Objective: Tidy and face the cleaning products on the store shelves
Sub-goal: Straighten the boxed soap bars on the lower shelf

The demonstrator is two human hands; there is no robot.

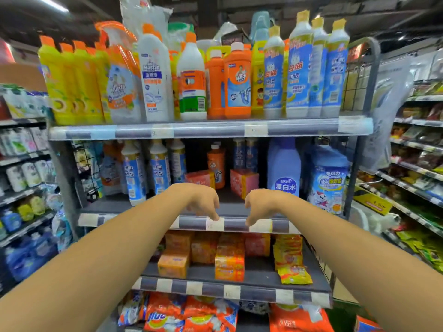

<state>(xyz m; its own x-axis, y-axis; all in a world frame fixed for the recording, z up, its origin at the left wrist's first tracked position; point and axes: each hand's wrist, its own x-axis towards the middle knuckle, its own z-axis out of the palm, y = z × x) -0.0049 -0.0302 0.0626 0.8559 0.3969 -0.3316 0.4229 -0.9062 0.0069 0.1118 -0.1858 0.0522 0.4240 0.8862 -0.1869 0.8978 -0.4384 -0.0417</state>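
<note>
Both arms reach forward to the second shelf (153, 207). My left hand (202, 201) and my right hand (260, 204) hang palm down over its front edge, fingers drooping onto the price strip (235, 224), holding nothing. Just behind them stand two pink-orange soap boxes (243, 182), an orange drain-cleaner bottle (215, 165) and a blue bleach bottle (284, 167). White-and-blue bottles (135, 171) stand to the left. The top shelf (206, 129) carries yellow bottles (72, 80), a white Muscle bottle (154, 77), orange bottles (237, 80) and blue-labelled bottles (299, 68).
Below my hands, orange soap packs (229, 262) and yellow sachets (291, 262) lie on the third shelf. Detergent bags (191, 315) fill the bottom. A blue-white bagged product (328, 180) sits at the second shelf's right end. Neighbouring shelving flanks the unit left (24, 164) and right (419, 140).
</note>
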